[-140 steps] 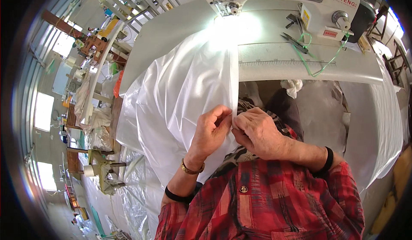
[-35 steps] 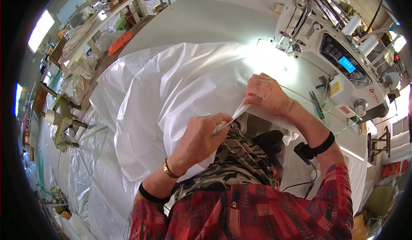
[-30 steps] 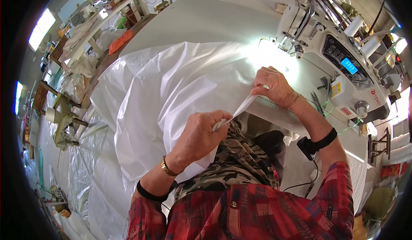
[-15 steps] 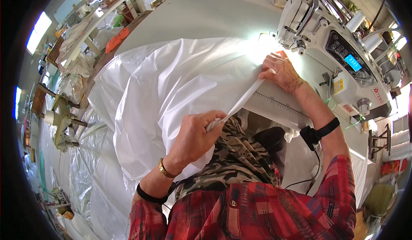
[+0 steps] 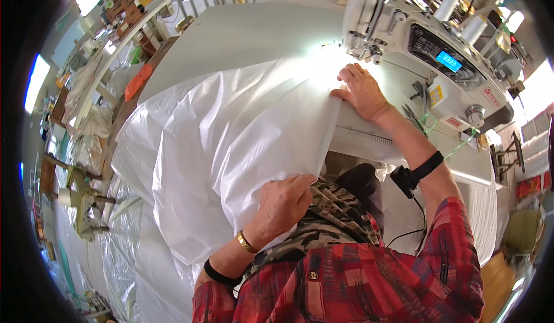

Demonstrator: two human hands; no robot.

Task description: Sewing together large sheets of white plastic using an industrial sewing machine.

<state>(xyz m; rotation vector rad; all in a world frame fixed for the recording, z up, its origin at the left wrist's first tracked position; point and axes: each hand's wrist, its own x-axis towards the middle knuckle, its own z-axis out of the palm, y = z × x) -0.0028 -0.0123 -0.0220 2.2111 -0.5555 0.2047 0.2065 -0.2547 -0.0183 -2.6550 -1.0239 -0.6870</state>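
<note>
1 lg wht sheet [image 5: 242,132], glossy, v. creased

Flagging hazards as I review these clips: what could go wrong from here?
The right hand is close to the brightly lit area under the sewing machine head; fingers might get hurt if it ran.

The white sheet lies in loose folds, so it could pucker or pull crooked.

The dark snips lie near the right forearm, which might knock them.
</note>
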